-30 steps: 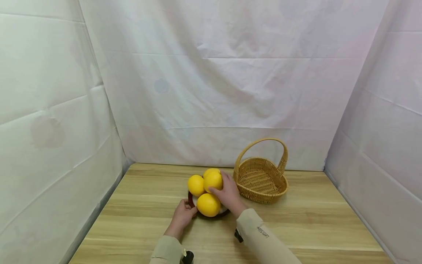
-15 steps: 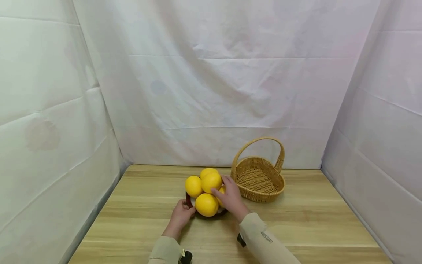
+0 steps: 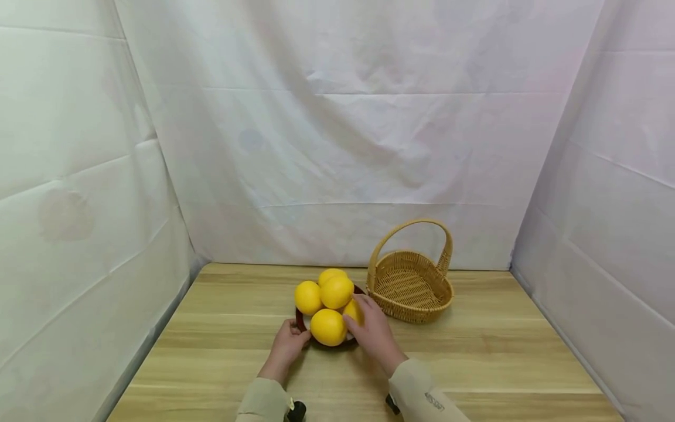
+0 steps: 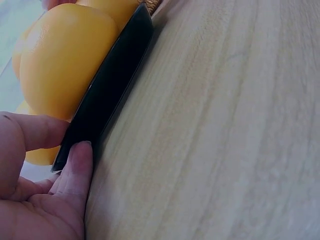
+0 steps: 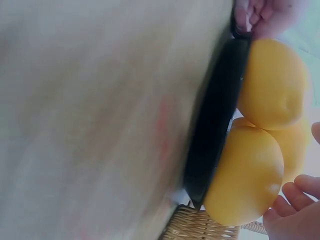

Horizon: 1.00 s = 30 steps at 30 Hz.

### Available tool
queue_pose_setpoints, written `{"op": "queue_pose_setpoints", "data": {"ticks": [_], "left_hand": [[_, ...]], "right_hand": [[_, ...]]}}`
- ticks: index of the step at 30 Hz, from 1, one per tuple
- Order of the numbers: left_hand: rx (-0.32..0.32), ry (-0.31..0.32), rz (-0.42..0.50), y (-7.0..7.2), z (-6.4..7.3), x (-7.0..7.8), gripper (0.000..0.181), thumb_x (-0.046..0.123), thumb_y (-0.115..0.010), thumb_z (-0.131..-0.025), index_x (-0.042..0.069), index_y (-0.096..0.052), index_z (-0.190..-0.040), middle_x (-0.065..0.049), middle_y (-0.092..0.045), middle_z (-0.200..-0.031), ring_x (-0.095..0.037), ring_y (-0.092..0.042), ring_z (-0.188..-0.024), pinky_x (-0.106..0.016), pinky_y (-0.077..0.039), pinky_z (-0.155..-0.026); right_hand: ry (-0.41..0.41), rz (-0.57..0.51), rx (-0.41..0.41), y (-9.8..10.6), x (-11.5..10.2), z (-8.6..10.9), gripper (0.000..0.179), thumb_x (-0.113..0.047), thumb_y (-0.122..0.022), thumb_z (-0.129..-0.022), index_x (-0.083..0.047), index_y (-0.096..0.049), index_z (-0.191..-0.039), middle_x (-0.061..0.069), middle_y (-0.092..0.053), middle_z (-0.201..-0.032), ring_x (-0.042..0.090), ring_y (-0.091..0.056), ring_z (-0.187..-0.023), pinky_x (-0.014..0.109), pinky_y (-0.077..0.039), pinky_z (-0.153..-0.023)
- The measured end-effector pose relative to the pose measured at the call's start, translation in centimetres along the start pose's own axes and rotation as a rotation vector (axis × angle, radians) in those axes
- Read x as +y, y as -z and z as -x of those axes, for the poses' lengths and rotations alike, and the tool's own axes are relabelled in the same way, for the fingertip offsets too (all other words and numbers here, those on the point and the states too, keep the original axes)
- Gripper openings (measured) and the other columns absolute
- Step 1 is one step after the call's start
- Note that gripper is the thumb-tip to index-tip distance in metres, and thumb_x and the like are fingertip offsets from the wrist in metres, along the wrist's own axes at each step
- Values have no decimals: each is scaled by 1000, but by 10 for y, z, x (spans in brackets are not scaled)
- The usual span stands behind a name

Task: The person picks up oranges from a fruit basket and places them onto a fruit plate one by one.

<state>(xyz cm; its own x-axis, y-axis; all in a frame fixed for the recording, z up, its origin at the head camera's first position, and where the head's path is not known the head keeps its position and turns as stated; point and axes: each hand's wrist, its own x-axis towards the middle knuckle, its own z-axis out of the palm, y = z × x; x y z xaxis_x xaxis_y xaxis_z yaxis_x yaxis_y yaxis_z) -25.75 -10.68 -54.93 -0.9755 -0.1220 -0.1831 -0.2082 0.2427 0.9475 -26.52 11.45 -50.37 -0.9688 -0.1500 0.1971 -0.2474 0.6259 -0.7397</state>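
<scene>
Several oranges are heaped in a shallow dark dish (image 3: 300, 319) with a reddish rim. One orange (image 3: 337, 292) lies on top of the others; a nearer orange (image 3: 329, 327) sits at the front. My left hand (image 3: 286, 346) pinches the dish's near-left edge, and the left wrist view shows the thumb (image 4: 80, 160) against the outer wall. Beside the heap, on its right, is my right hand (image 3: 375, 334), fingers loosely bent around the right-hand orange (image 3: 354, 310) without gripping it. In the right wrist view its fingertips (image 5: 295, 192) are close to an orange (image 5: 245, 175).
A wicker basket (image 3: 422, 310) with a tall arched handle stands just right of the dish, near the table's back edge. The wooden table (image 3: 501, 351) is bounded by white cloth (image 3: 369, 146) at the back and both sides.
My right hand has let go of the top orange and drawn down and right, leaving it on the heap. My left hand still holds the dish edge. The view has shifted slightly.
</scene>
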Motion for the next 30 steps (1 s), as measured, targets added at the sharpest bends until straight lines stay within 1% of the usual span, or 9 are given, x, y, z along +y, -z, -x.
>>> {"op": "queue_pose_setpoints", "data": {"ticks": [5,9,15,19,21,24,28,30], "left_hand": [[5,18,-9,-2,0,2,47,11,-67,-91,-7,-47,-129,-16,-62,-96,-17,-63,-81,-31,-52,-74],[12,25,-16,-3,-1,2,46,12,-66,-93,-7,-47,-130,-18,-62,-98,-17,-64,-81,-33,-55,-76],[22,29,-22,-3,-2,-1,46,12,-65,-93,-7,-47,-131,-19,-61,-101,-18,-65,-83,-33,-56,-77],[23,26,-34,-3,-1,-3,47,12,-65,-94,-8,-46,-132,-19,-61,-102,-18,-65,-85,-33,-56,-78],[27,22,-41,-3,0,-3,46,13,-65,-94,-8,-47,-131,-19,-61,-101,-18,-65,-84,-33,-56,-78],[33,18,-52,-3,1,-1,44,13,-65,-94,-7,-48,-129,-18,-62,-100,-18,-65,-83,-34,-56,-78],[30,16,-62,-3,0,1,43,12,-63,-94,-8,-47,-129,-19,-62,-101,-19,-64,-84,-35,-56,-79],[27,18,-70,-3,0,1,43,12,-63,-95,-8,-47,-130,-19,-61,-102,-20,-65,-85,-34,-56,-79]], "right_hand": [[51,47,7,1,5,13,59,-33,-64,-99,-3,-49,-148,20,-46,-152,39,-44,-141,57,-39,-112],[65,63,12,2,8,22,59,-33,-63,-100,-2,-48,-148,20,-45,-153,39,-43,-142,57,-38,-113],[74,90,37,5,13,31,56,-30,-62,-101,-3,-49,-148,16,-46,-153,35,-44,-142,54,-38,-114],[54,114,23,9,15,39,58,-31,-62,-101,-4,-48,-149,16,-43,-155,35,-40,-145,54,-36,-116],[54,146,12,12,17,42,59,-33,-62,-101,-4,-47,-150,15,-42,-157,35,-38,-146,54,-35,-116],[83,230,9,17,23,46,59,-34,-61,-101,-6,-47,-150,13,-43,-157,35,-37,-147,54,-33,-117],[143,362,22,24,31,50,57,-36,-60,-101,-9,-47,-150,11,-46,-155,34,-38,-147,54,-33,-118],[178,416,31,28,35,53,57,-36,-60,-101,-10,-48,-150,12,-47,-154,34,-39,-146,54,-33,-118]]}}
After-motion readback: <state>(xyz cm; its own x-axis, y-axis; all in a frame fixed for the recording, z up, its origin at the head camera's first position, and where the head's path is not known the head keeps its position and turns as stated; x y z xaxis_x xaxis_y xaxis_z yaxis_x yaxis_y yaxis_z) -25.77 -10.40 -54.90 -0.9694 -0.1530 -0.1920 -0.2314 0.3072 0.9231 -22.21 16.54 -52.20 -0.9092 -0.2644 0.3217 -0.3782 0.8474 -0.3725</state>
